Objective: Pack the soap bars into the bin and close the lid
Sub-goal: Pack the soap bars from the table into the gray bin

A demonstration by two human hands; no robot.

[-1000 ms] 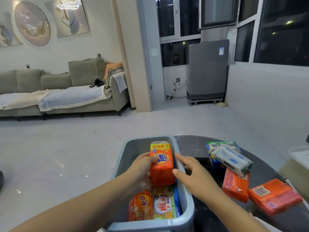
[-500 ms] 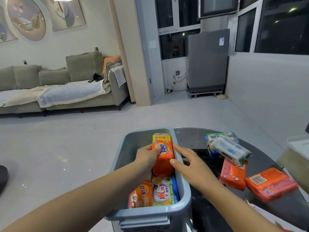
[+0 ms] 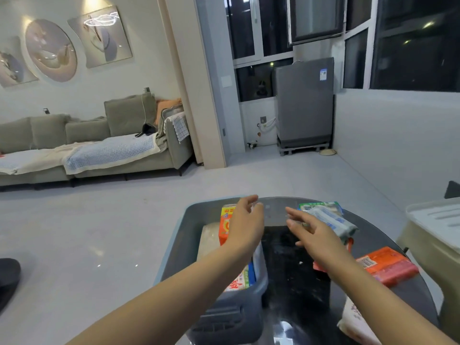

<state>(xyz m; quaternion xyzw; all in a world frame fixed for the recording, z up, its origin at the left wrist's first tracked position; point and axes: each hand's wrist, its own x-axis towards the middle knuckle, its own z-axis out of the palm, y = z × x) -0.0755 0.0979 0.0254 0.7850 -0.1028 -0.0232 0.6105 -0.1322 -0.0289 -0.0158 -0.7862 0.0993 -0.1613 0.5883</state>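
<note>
Both hands have let go of the orange soap bar (image 3: 225, 224) since 0.5 s ago; it now stands in the grey plastic bin (image 3: 179, 247), far end, glossy wrapper. Left hand (image 3: 245, 224) hovers over the bin's right rim, fingers loose, holding nothing. Right hand (image 3: 312, 232) is over the dark glossy round table (image 3: 293, 275), fingers spread, empty, beside the white-blue wrapped bar (image 3: 333, 220). Flat orange bar (image 3: 388, 266) lies further right. No lid on the bin.

Matt grey plastic bin (image 3: 179, 247); glossy film-wrapped soap bars (image 3: 388, 266); glossy dark glass table (image 3: 293, 277).
</note>
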